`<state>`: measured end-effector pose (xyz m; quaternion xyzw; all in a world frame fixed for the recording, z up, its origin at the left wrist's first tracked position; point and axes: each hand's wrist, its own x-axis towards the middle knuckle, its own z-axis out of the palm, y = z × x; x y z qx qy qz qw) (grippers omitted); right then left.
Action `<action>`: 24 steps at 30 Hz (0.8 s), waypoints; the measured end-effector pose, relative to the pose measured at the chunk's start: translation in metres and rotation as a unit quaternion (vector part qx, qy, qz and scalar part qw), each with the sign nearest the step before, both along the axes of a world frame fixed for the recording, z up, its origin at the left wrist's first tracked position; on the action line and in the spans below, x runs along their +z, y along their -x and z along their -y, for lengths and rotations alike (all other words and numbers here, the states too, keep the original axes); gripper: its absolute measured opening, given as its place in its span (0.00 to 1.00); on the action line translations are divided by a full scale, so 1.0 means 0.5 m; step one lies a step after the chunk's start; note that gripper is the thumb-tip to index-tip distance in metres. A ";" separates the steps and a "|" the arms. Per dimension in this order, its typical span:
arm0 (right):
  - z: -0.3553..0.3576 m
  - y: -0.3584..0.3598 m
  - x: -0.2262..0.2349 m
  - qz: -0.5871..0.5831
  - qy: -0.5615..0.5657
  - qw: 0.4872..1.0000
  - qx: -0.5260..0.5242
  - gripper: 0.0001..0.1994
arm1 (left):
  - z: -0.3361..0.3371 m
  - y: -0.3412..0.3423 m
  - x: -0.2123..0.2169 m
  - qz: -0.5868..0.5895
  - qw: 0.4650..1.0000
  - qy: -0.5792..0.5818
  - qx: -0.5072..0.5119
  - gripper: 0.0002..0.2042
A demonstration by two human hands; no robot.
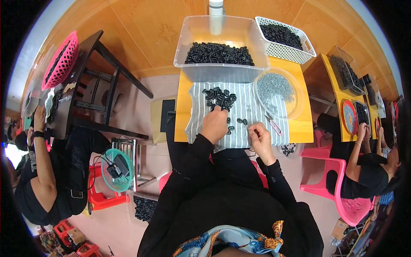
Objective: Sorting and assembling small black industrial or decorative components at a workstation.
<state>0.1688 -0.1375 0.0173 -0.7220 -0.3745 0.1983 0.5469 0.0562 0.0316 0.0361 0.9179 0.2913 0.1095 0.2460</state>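
Observation:
My left hand [215, 125] rests on the striped cloth [199, 100] with its fingers curled at the near edge of a pile of small black oval pieces [219, 97]. What its fingertips hold, if anything, is hidden. To the right, my right hand [261, 140] is closed in a pinch near the cloth's front edge, and I cannot make out what is in it. A few loose black pieces [242, 121] lie between the two hands. Beyond my right hand is a small pair of pink-handled snips [274, 125], beside a clear round tray [295, 109] of small silvery metal parts [275, 88].
A large clear bin [220, 73] of black pieces stands at the back of the yellow table [299, 128], with a white basket [284, 52] to its right. Co-workers sit at tables left and right. A pink chair [329, 169] and a green basket [117, 170] stand nearby.

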 end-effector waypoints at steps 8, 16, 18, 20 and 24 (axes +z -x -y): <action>0.004 -0.002 -0.004 0.002 -0.007 1.000 0.005 0.04 | 0.001 0.029 -0.032 0.249 0.913 0.321 -0.010 0.05; -0.035 0.060 0.079 -0.149 -0.094 0.981 0.086 0.07 | 0.076 0.085 0.001 0.328 0.696 0.638 0.033 0.09; -0.040 0.067 0.100 -0.124 -0.070 0.985 0.097 0.07 | 0.086 0.084 0.004 0.342 0.696 0.630 0.029 0.09; -0.038 0.068 0.094 -0.119 -0.067 0.986 0.096 0.07 | 0.092 0.084 0.002 0.363 0.701 0.614 0.009 0.08; -0.035 0.066 0.079 -0.117 -0.069 0.986 0.098 0.07 | 0.095 0.085 0.005 0.368 0.710 0.600 0.007 0.08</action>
